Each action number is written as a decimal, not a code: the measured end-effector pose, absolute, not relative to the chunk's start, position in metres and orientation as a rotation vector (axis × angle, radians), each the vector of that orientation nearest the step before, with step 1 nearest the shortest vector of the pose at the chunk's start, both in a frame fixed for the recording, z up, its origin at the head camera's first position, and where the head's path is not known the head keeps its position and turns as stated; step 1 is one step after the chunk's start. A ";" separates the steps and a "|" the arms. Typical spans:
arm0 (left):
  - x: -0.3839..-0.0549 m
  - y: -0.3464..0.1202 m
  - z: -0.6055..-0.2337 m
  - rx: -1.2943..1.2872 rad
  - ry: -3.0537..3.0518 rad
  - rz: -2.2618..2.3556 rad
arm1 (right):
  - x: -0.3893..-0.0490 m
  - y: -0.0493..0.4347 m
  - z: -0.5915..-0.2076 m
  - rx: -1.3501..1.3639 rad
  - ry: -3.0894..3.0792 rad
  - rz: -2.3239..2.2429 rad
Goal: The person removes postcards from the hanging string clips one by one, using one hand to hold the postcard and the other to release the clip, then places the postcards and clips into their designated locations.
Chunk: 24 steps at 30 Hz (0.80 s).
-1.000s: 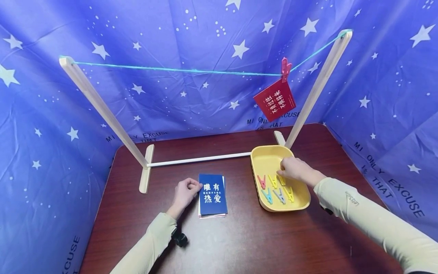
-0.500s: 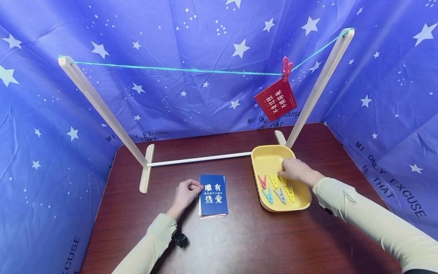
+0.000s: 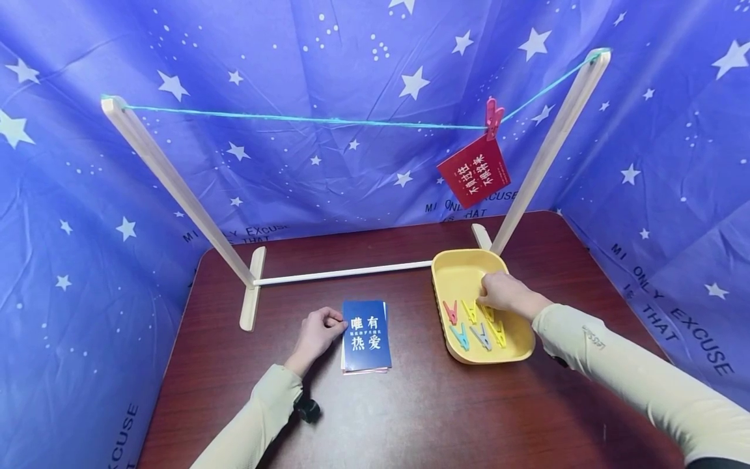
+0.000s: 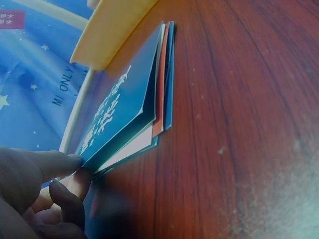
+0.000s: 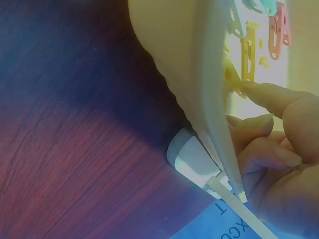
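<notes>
My left hand is at the left edge of a stack of printed cards. It pinches the edge of the top blue card, whose near edge stands slightly lifted in the left wrist view, with white, orange and blue card edges under it. Inside the yellow tray, my right hand reaches among several plastic clothespins. One fingertip touches a yellow clothespin by the tray wall; whether it is gripped is hidden. Near it lie another yellow clothespin and a pink clothespin.
A wooden stand with left post and right post carries a turquoise string. A pink clothespin holds a red card on it. A white rod runs along the table behind the cards.
Both hands stay nearly in place. The right hand has shifted slightly among the yellow clothespins, and the whole view has drifted a little.
</notes>
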State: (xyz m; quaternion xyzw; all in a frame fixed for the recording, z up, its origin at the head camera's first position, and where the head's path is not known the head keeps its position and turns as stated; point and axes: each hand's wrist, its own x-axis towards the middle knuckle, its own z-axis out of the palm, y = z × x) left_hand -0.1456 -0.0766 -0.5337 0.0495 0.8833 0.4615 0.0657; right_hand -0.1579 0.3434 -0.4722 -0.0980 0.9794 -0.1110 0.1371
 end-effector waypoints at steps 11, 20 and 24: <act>-0.148 -0.079 -0.536 0.144 2.649 1.376 | -0.157 0.341 -0.473 -0.261 2.821 -0.334; -0.147 -0.083 -0.533 0.199 2.695 1.290 | -0.154 0.338 -0.472 -0.261 2.844 -0.303; -0.148 -0.085 -0.531 0.237 2.739 1.246 | -0.152 0.337 -0.470 -0.252 2.841 -0.291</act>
